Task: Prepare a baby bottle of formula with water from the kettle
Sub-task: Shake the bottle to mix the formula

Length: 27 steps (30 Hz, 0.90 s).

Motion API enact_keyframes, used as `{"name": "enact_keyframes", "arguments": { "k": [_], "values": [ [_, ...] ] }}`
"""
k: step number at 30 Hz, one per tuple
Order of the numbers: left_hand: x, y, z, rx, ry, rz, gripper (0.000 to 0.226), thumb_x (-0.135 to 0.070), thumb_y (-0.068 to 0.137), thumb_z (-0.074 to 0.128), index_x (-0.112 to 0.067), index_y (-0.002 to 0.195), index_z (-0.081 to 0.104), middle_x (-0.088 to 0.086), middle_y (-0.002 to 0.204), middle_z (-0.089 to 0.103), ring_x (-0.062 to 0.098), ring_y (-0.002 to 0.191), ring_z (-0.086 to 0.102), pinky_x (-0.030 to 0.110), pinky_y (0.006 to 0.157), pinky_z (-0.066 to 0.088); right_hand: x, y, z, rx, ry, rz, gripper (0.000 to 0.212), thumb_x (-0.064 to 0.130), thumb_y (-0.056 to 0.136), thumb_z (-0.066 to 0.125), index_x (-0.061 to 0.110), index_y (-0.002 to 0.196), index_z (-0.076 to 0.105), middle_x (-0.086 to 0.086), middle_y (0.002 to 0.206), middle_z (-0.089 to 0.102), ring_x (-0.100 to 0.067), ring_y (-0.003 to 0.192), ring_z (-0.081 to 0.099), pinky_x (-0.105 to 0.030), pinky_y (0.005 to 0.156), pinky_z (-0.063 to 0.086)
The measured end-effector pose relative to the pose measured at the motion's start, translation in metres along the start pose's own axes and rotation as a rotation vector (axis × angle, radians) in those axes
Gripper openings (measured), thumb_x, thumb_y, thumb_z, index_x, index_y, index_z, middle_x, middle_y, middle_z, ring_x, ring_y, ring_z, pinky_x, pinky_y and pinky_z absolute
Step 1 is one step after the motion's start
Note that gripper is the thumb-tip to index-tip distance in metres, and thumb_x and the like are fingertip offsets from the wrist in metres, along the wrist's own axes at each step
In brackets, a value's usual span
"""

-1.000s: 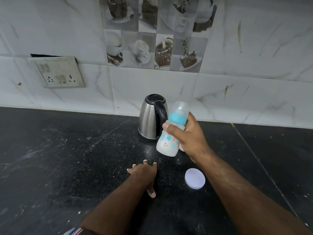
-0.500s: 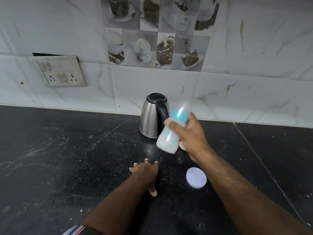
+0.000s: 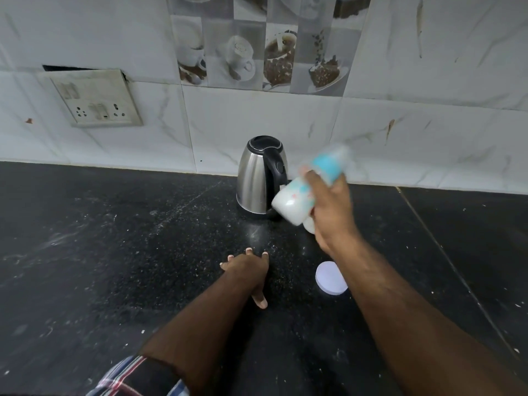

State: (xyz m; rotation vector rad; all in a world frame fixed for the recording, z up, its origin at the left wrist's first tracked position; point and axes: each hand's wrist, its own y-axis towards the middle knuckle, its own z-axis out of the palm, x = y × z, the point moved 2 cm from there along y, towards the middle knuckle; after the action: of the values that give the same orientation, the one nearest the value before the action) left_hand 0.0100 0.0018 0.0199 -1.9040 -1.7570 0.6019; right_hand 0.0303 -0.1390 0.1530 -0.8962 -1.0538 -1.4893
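Note:
My right hand [image 3: 331, 207] grips a baby bottle [image 3: 297, 201] in the air, just right of the kettle. The bottle holds white liquid, has a blue collar and a clear cap, and is blurred and tilted with its top up to the right. The steel kettle [image 3: 257, 178] with a black lid and handle stands on the black counter near the wall. My left hand [image 3: 248, 270] rests flat on the counter in front of the kettle, fingers spread, holding nothing.
A round white lid [image 3: 330, 278] lies on the black counter [image 3: 114, 252] beside my right forearm. A wall socket plate [image 3: 94, 101] sits on the tiled wall at the left. White specks are scattered over the counter.
The bottle in my right hand has tilted further and is now motion-blurred, moving back and forth. My left hand has stayed in place on the counter.

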Motion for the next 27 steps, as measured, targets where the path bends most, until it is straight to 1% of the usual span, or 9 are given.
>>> {"name": "enact_keyframes", "arguments": {
  "k": [1, 3, 6, 10, 14, 18, 22, 25, 27],
  "values": [
    [0.000, 0.000, 0.000, 0.004, 0.006, 0.003, 0.139, -0.042, 0.070, 0.094, -0.025, 0.166, -0.005, 0.021, 0.173, -0.001, 0.057, 0.151, 0.021, 0.075, 0.113, 0.032, -0.011, -0.009, 0.002, 0.071, -0.183, 0.049, 0.066, 0.043, 0.058, 0.087, 0.017, 0.111, 0.059, -0.001, 0.091, 0.071, -0.018, 0.083, 0.071, -0.043, 0.073, 0.060],
    [-0.001, 0.002, 0.000, 0.004, 0.010, 0.008, 0.139, -0.042, 0.070, 0.094, -0.025, 0.166, -0.005, 0.022, 0.172, -0.001, 0.057, 0.151, 0.021, 0.075, 0.113, 0.032, -0.017, -0.011, -0.002, 0.107, -0.268, 0.005, 0.063, 0.041, 0.059, 0.088, 0.019, 0.112, 0.060, -0.001, 0.094, 0.074, -0.013, 0.082, 0.073, -0.036, 0.072, 0.060],
    [0.000, 0.003, 0.001, -0.009, -0.004, 0.004, 0.139, -0.044, 0.069, 0.095, -0.026, 0.166, -0.003, 0.020, 0.173, 0.001, 0.056, 0.151, 0.022, 0.074, 0.113, 0.034, -0.003, 0.007, -0.011, -0.085, 0.030, -0.088, 0.040, 0.027, 0.075, 0.081, 0.019, 0.106, 0.058, 0.010, 0.081, 0.073, -0.006, 0.074, 0.069, -0.029, 0.067, 0.058],
    [0.000, 0.003, 0.001, 0.009, 0.010, 0.006, 0.139, -0.043, 0.069, 0.094, -0.025, 0.166, -0.005, 0.021, 0.173, -0.001, 0.056, 0.152, 0.021, 0.074, 0.114, 0.032, -0.020, -0.012, -0.008, 0.095, -0.246, 0.033, 0.065, 0.045, 0.056, 0.087, 0.022, 0.110, 0.059, 0.002, 0.096, 0.075, -0.011, 0.081, 0.073, -0.033, 0.069, 0.061],
    [0.000, 0.002, 0.000, 0.001, 0.002, 0.008, 0.139, -0.044, 0.070, 0.094, -0.026, 0.166, -0.005, 0.019, 0.173, 0.000, 0.055, 0.152, 0.022, 0.072, 0.115, 0.033, -0.008, 0.004, -0.015, -0.120, 0.041, -0.072, 0.048, 0.033, 0.067, 0.085, 0.018, 0.104, 0.059, 0.009, 0.080, 0.070, -0.009, 0.072, 0.067, -0.031, 0.065, 0.056],
    [-0.001, 0.000, 0.000, 0.017, 0.009, 0.004, 0.137, -0.042, 0.072, 0.093, -0.025, 0.166, -0.006, 0.020, 0.173, -0.003, 0.055, 0.153, 0.019, 0.072, 0.115, 0.032, -0.024, -0.013, -0.010, 0.082, -0.239, 0.042, 0.071, 0.039, 0.058, 0.088, 0.015, 0.119, 0.060, 0.003, 0.098, 0.076, -0.013, 0.085, 0.074, -0.036, 0.074, 0.060],
    [0.000, 0.000, 0.000, 0.008, -0.007, 0.007, 0.137, -0.042, 0.072, 0.093, -0.026, 0.166, -0.006, 0.019, 0.173, -0.002, 0.055, 0.153, 0.019, 0.072, 0.116, 0.032, -0.008, 0.006, -0.014, -0.120, 0.066, -0.068, 0.048, 0.032, 0.068, 0.085, 0.016, 0.104, 0.058, 0.008, 0.080, 0.070, -0.009, 0.073, 0.068, -0.032, 0.068, 0.057],
    [-0.001, 0.001, 0.002, 0.012, 0.002, 0.004, 0.137, -0.042, 0.072, 0.093, -0.025, 0.166, -0.006, 0.020, 0.173, -0.003, 0.056, 0.153, 0.018, 0.072, 0.116, 0.031, -0.023, -0.008, -0.013, 0.012, -0.187, 0.042, 0.059, 0.035, 0.066, 0.088, 0.014, 0.113, 0.060, 0.005, 0.091, 0.075, -0.008, 0.079, 0.073, -0.030, 0.069, 0.057],
    [-0.001, 0.002, 0.001, 0.012, -0.003, 0.005, 0.138, -0.042, 0.072, 0.093, -0.026, 0.166, -0.007, 0.020, 0.173, -0.004, 0.057, 0.153, 0.017, 0.073, 0.116, 0.030, -0.023, -0.009, -0.016, 0.004, -0.208, 0.031, 0.066, 0.042, 0.060, 0.089, 0.017, 0.114, 0.061, 0.003, 0.094, 0.074, -0.008, 0.079, 0.073, -0.028, 0.067, 0.058]
  ]
}}
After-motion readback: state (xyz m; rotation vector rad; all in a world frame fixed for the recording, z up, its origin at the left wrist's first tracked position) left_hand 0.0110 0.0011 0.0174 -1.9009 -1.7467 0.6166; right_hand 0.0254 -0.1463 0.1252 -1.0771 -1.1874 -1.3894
